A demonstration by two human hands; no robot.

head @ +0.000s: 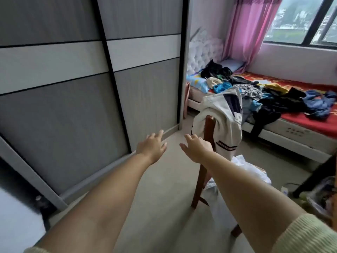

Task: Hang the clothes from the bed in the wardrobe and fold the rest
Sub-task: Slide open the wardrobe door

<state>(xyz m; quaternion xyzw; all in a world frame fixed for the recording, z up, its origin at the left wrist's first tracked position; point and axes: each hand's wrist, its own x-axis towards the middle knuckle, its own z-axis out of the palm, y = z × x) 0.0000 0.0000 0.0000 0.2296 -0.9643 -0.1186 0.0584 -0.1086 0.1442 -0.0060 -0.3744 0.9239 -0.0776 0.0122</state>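
A heap of mixed clothes (269, 95), black, blue, yellow and patterned, lies across the bed (310, 123) with its red cover at the right. The wardrobe (73, 88) with grey sliding doors fills the left, its doors closed. Both my arms stretch forward over the floor. My left hand (152, 146) is empty with fingers spread, near the wardrobe's lower edge. My right hand (196, 147) is also empty and relaxed, just in front of a wooden chair (207, 136). A white garment with dark stripes (224, 115) is draped over the chair's back.
White cloth or plastic (242, 172) lies on the chair's seat. A pink curtain (248, 28) hangs by the window behind the bed. A dark table leg (313, 176) and cluttered items stand at the right edge. Beige floor runs between wardrobe and chair.
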